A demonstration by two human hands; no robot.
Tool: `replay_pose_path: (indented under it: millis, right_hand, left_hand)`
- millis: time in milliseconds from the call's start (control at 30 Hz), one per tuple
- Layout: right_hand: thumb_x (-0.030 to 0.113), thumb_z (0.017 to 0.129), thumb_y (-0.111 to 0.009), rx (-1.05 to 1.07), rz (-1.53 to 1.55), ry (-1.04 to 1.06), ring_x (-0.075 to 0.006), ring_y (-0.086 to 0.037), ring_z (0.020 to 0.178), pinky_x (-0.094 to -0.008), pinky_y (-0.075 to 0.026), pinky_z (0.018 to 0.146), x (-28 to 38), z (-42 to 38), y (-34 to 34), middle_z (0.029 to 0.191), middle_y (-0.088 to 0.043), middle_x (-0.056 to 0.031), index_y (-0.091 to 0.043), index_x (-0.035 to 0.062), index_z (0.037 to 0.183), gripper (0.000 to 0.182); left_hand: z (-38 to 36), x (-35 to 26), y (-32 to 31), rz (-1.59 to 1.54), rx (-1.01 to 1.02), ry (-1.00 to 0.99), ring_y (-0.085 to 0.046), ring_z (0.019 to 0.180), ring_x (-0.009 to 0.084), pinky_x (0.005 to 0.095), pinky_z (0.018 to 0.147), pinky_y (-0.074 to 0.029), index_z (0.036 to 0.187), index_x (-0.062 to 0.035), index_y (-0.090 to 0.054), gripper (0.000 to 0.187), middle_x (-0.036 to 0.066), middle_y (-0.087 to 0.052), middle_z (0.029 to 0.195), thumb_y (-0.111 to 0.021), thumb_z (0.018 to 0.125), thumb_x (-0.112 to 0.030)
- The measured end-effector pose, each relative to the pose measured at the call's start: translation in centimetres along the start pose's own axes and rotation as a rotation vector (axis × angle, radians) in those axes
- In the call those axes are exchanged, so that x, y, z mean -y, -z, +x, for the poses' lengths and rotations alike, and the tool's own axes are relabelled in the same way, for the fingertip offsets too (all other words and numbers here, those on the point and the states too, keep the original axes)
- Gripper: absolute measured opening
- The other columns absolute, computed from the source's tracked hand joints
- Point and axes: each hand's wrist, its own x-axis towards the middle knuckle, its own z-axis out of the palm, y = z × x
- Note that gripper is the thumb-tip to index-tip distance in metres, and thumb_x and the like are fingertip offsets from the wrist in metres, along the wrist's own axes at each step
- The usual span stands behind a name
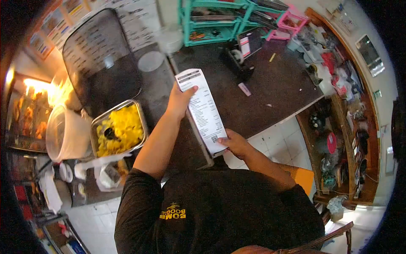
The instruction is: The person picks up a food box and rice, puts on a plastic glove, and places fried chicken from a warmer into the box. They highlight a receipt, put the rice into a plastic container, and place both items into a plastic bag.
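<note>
A long white printed receipt (pixel 203 111) stretches between my hands, tilted over the dark table, its printed side up and a square code near its lower end. My left hand (pixel 182 98) grips the upper left edge, thumb lying on the print. At the lower right corner, my right hand (pixel 235 144) pinches the paper with its thumb on top. The fingers beneath the paper are hidden. To the left of my left forearm sits a metal tray of yellow food pieces (pixel 122 122) with a dark object resting among them.
Beyond the receipt, a black tape dispenser (pixel 237 63) stands on the dark table (pixel 279 86). Teal shelving (pixel 211 36) and a pink basket (pixel 292 19) are at the back. A clear plastic tub (pixel 63 137) stands left, beside a lit display case (pixel 27 114). Wooden shelves (pixel 344 122) line the right.
</note>
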Motion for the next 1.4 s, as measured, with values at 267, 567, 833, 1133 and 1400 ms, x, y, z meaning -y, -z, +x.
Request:
replay_pose_path:
  millis: [267,567,833,1133,1400]
  right_hand:
    - [0.026,0.076,-0.061,-0.251,-1.072,-0.093,-0.0387,-0.058,0.079,-0.0442,-0.044,0.071,-2.1,6.4,15.4,0.088,-0.056,-0.0271,-0.031,0.0029,0.122,0.06]
    - [0.038,0.072,-0.063,0.042,-1.238,0.228,-0.0325,-0.057,0.084,-0.0412,-0.045,0.073,2.5,8.8,22.8,0.092,-0.056,-0.0165,-0.041,0.0058,0.121,0.062]
    - [0.007,0.08,-0.043,-0.877,-1.468,0.564,-0.0371,-0.051,0.096,-0.0438,-0.043,0.081,10.2,26.7,52.3,0.114,-0.048,-0.0209,-0.043,0.0036,0.12,0.041]
    - [0.023,0.084,-0.049,-0.689,-1.887,0.261,-0.0349,-0.053,0.093,-0.0447,-0.046,0.075,11.0,32.6,60.4,0.1,-0.054,-0.0198,-0.053,0.0031,0.105,0.029]
    - [0.028,0.087,-0.051,-1.163,-0.373,0.831,-0.0179,-0.049,0.062,-0.0328,-0.042,0.055,14.2,16.9,39.7,0.068,-0.052,-0.0093,-0.055,-0.0005,0.078,0.03]
  left_hand:
    - [10.1,15.6,-5.5,1.445,-0.17,-0.269,-0.051,0.096,0.0292,0.0402,0.085,-0.038,0.118,-0.006,-0.044,0.057,0.011,-0.054,0.104,-0.067,0.069,-0.025]
    - [2.0,14.9,-9.6,1.803,0.215,0.002,-0.033,0.117,0.0304,0.0599,0.091,-0.02,0.117,-0.0136,-0.048,0.067,0.01,-0.04,0.124,-0.064,0.063,-0.049]
    - [2.1,15.2,-9.3,1.8,0.127,0.234,-0.019,0.129,0.0293,0.0708,0.089,0.005,0.127,-0.0103,-0.038,0.09,0.004,-0.028,0.137,-0.066,0.056,-0.059]
    - [2.4,14.2,-8.9,1.772,0.203,0.388,-0.01,0.131,0.0335,0.0715,0.088,0.007,0.129,-0.0063,-0.032,0.103,0.002,-0.021,0.141,-0.067,0.05,-0.063]
    - [2.0,14.5,-8.5,1.711,0.096,0.327,-0.011,0.13,0.0349,0.0727,0.086,0.006,0.129,-0.0047,-0.03,0.107,0.003,-0.025,0.14,-0.073,0.045,-0.058]
